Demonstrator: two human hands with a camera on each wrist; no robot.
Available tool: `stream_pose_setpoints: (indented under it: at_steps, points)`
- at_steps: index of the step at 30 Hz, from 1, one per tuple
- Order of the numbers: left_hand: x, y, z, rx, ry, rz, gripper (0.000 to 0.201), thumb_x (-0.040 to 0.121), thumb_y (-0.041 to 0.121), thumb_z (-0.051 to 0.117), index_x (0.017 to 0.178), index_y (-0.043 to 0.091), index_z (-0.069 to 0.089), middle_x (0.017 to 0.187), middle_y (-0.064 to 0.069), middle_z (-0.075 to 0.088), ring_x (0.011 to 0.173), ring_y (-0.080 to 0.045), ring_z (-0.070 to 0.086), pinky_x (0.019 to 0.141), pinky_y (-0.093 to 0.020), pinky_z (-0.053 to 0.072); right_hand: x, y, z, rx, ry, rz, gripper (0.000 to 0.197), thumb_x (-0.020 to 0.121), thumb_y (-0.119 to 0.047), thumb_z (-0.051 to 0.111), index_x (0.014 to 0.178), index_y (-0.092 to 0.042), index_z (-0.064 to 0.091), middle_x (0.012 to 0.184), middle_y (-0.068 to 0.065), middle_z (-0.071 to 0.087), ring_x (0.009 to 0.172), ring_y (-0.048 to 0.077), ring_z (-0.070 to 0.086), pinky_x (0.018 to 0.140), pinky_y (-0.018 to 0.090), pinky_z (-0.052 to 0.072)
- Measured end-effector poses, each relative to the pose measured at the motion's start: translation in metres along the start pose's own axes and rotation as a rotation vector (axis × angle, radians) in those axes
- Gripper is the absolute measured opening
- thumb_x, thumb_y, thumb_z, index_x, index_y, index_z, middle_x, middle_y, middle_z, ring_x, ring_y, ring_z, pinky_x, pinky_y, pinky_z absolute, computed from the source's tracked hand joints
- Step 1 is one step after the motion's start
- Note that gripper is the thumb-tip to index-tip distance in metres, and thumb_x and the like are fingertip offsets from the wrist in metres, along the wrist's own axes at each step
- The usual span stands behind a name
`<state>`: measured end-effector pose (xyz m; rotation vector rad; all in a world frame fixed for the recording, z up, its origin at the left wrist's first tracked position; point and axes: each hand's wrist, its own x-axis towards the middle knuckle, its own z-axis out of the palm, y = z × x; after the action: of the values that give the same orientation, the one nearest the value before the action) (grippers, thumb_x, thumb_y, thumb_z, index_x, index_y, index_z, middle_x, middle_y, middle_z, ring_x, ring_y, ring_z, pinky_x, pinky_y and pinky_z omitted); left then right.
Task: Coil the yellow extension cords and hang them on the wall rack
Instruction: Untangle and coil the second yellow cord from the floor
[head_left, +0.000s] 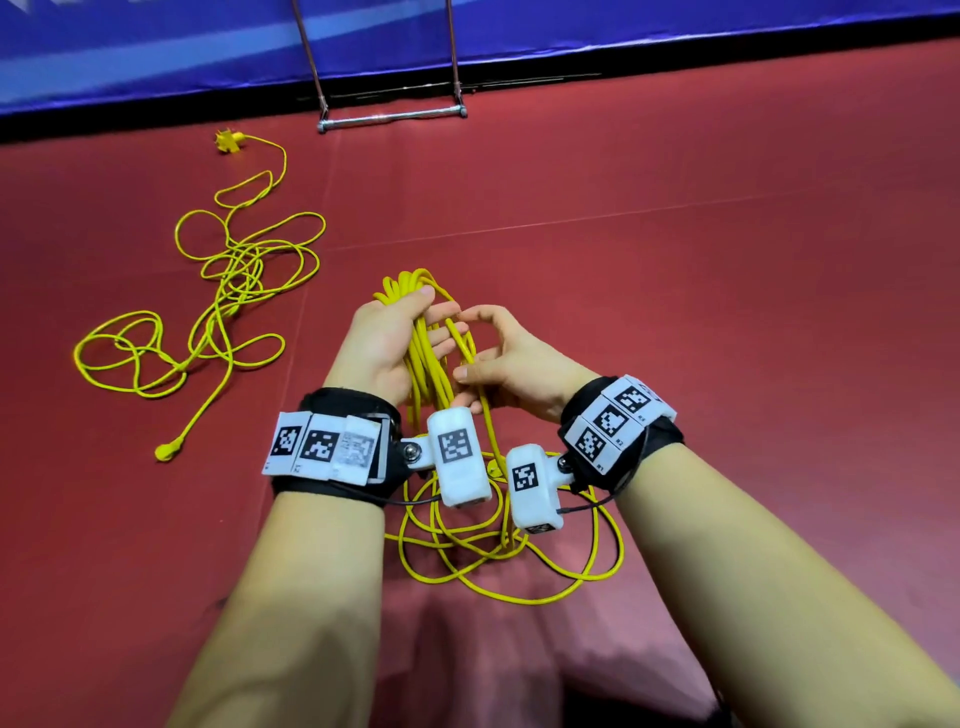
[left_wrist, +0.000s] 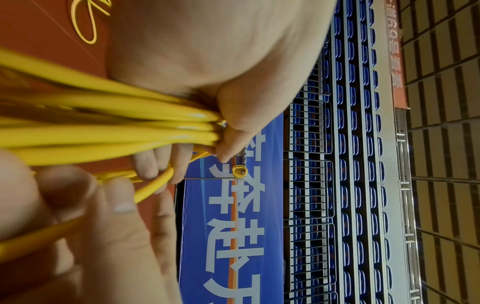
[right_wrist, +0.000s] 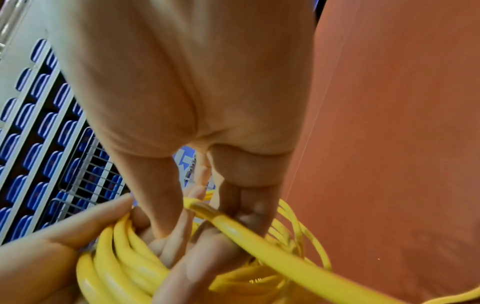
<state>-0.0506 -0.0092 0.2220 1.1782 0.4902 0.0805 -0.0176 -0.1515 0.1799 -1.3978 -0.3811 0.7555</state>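
Observation:
My left hand (head_left: 415, 325) grips a coil of yellow extension cord (head_left: 423, 358) held upright in front of me, thumb (left_wrist: 233, 127) pressed over the bundled loops (left_wrist: 103, 127). My right hand (head_left: 470, 345) is right beside it, fingers curled round one strand (right_wrist: 259, 236) that leads onto the coil (right_wrist: 116, 257). The uncoiled part of this cord (head_left: 519, 551) lies in loose loops on the red floor under my wrists. A second yellow cord (head_left: 234, 291) lies tangled on the floor to the left, its plug (head_left: 228, 141) far away and its other end (head_left: 169, 451) nearer.
A metal stand's legs and crossbar (head_left: 392, 117) stand at the far edge of the red floor (head_left: 727, 312), against a blue banner (head_left: 156, 47). In the left wrist view a small yellow coil (left_wrist: 239, 171) hangs on a thin metal frame before the banner. Blue seats rise behind.

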Motion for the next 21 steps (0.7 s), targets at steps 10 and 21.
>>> stream_pose_setpoints:
  at_steps: [10,21]
  points:
    - [0.009,0.012,-0.02,-0.183,0.167,0.138,0.012,0.103,0.015,0.045,0.094,0.014,0.053,0.112,-0.018,0.069,0.086,-0.03,0.071,0.071,-0.03,0.057,-0.006,0.004,-0.028,-0.271,-0.151,0.165,0.013,0.099,-0.004,0.049,0.1,-0.008,0.061,0.075,0.013,0.063,0.073,0.024,0.064,0.073,0.033,0.046]
    - [0.009,0.012,-0.029,-0.149,0.096,0.082,0.021,0.1,0.018,0.052,0.079,0.015,0.052,0.057,0.003,0.053,0.044,-0.014,0.053,0.051,-0.027,0.051,0.004,-0.01,-0.036,-0.156,0.501,-0.08,0.008,0.097,-0.007,0.051,0.097,-0.009,0.059,0.064,0.006,0.063,0.04,0.012,0.042,0.042,0.019,0.033]
